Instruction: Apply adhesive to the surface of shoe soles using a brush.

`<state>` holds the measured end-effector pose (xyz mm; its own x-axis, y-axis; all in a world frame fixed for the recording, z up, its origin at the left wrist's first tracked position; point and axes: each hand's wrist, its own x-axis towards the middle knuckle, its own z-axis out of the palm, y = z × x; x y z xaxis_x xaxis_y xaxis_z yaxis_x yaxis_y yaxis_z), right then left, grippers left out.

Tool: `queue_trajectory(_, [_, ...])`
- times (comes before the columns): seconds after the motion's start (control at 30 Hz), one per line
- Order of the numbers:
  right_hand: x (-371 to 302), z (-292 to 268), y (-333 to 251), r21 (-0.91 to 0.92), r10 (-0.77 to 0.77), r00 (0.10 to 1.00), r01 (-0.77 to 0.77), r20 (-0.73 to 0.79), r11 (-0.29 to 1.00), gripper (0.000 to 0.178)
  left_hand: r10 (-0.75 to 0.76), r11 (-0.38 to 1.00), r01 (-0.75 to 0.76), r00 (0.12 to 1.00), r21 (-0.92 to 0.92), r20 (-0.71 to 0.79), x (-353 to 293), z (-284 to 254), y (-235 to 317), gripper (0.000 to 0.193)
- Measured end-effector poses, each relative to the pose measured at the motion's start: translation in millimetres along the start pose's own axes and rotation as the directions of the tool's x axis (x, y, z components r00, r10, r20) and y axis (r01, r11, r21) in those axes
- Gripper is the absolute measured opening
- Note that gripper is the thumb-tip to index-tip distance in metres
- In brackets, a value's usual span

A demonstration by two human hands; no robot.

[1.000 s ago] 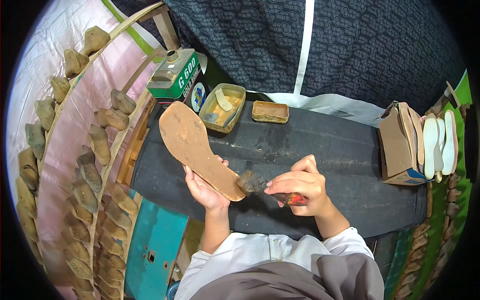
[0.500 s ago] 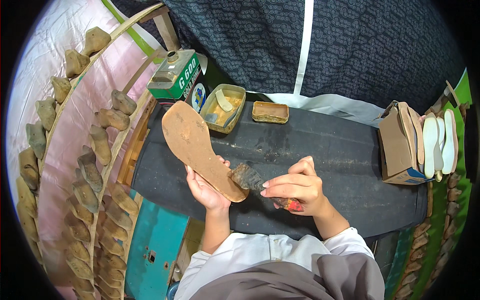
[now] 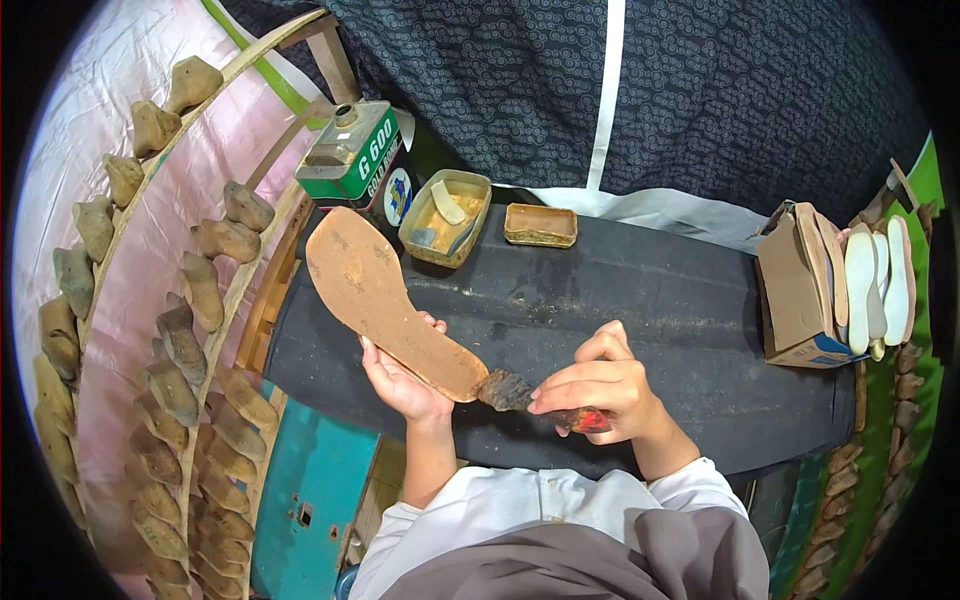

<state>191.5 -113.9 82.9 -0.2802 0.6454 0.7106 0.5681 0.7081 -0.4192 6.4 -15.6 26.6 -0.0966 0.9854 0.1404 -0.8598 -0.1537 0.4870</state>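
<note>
The brown sole (image 3: 385,305) is held above the dark surface (image 3: 690,300), its broad end up and to the left, its narrow end at the brush (image 3: 505,391). The left grip (image 3: 408,388) is closed around the middle from below, thumb at one edge and fingertips at the other; the right grip (image 3: 600,385) pinches the brush just behind its bristles, the red-patched handle slanting out below. For good brushing — which this looks to be — light, even strokes running off the rim should suit best, since the dark bristles look stiff and matted. The left grip would do well to hold the narrow end level, fingertips clear of the upper face — a loose right wrist should reach the corners
</note>
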Motion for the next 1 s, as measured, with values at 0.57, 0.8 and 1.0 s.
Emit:
queue_trajectory(0.57, [0.2,7.0,-2.8,-0.013,-0.089,0.995,0.090,0.043,0.996,0.037,0.103,0.995,-0.100,0.986,0.029,-0.131,0.7,-5.7,-12.5,0.047])
queue_trajectory(0.8, [1.7,7.2,-1.0,-0.096,-0.103,0.993,0.108,0.057,0.990,0.038,0.273,0.962,-0.263,0.939,0.071,-0.211,0.2,-8.3,-13.1,0.048])
queue_trajectory(1.0, [1.3,6.1,-3.8,-0.109,-0.097,0.995,0.098,0.014,0.989,0.035,0.276,0.961,-0.270,0.936,0.059,-0.220,1.8,-12.8,-12.5,0.048])
